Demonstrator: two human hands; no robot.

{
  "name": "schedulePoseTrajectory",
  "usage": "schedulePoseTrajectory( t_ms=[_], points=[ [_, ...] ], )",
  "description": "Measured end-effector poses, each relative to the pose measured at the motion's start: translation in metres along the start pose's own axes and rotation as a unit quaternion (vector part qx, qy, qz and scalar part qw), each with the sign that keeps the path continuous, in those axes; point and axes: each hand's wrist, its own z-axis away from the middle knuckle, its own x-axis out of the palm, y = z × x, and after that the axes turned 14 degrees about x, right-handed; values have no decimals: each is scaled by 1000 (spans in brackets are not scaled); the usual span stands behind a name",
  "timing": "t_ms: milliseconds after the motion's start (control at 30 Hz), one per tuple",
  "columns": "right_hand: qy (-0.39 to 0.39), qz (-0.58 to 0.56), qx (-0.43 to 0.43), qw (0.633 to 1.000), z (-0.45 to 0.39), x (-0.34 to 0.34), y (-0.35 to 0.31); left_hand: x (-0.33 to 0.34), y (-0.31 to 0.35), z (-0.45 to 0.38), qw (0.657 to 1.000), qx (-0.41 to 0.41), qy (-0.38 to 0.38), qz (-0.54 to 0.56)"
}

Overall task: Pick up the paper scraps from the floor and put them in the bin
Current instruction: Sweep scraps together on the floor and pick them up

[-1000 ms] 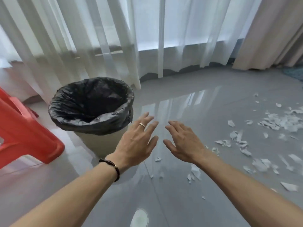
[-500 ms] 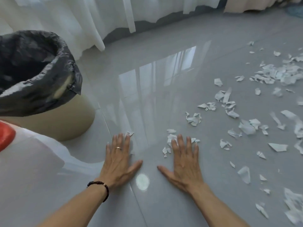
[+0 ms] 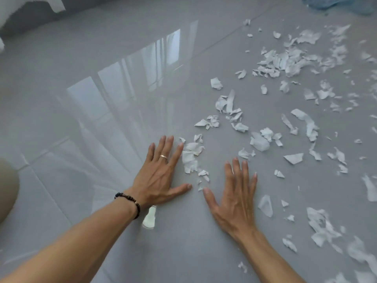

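Several white paper scraps [image 3: 285, 62] lie scattered over the glossy grey floor [image 3: 102, 99], thickest at the upper right. A small heap of scraps [image 3: 190, 156] sits between my hands, touching the fingers of my left hand [image 3: 161, 174]. That hand lies flat on the floor, fingers spread, a ring on one finger and a dark bead bracelet on the wrist. My right hand [image 3: 236, 193] is also flat and spread, just right of the heap, with nothing in it. Only a beige sliver of the bin [image 3: 7, 190] shows at the left edge.
The hem of a white curtain [image 3: 55, 5] hangs at the top left. Something blue [image 3: 336, 3] lies on the floor at the top right. More scraps [image 3: 324, 227] lie along the right side, near my right forearm.
The view has swung right and down, so the bin has slid almost out at the left. Both hands have moved right along the floor; my left hand now touches a heap of scraps.
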Motion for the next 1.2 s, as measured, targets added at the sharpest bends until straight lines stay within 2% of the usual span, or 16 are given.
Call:
schedulePoseTrajectory(
  t_ms=[100, 200, 267, 333, 400, 500, 667, 767, 833, 900, 1000, 1100, 1200],
  points=[
    [-4, 41, 43, 998, 21, -15, 45, 3, 13, -46, 1000, 20, -22, 8],
    [-21, 60, 81, 995, 9, -19, 62, 10, 29, -79, 997, 68, -38, -15],
    [-30, 63, 99, 993, -16, -18, 60, 14, 35, -87, 994, 106, 18, -7],
    [-32, 67, 102, 992, -51, -15, 55, 19, 38, -86, 985, 128, 116, -6],
    [-52, 69, 94, 992, -85, -12, 48, 20, 39, -82, 979, 117, 164, -31],
    [-62, 66, 37, 995, -109, -4, 31, 17, 39, -77, 982, 80, 168, -37],
    [85, 19, -81, 993, -92, 4, 13, 17, 41, -66, 986, 26, 161, 14],
    [78, 29, -98, 992, -87, -1, 11, 18, 44, -55, 985, 11, 165, 41],
    [49, 36, -108, 992, -80, -4, 11, 12, 49, -46, 978, -46, 183, 86],
    [-2, -26, -65, 998, -68, -9, 5, -6, 54, -40, 946, -154, 220, 181],
    [-85, -199, 48, 975, -53, -26, -19, -39, 53, -32, 850, -309, 288, 314],
    [-121, -295, 88, 944, -48, -59, -59, -77, 52, -15, 767, -374, 342, 393],
    [-159, -330, 51, 929, -42, -98, -116, -122, 50, 12, 707, -393, 392, 438]
  ],
)
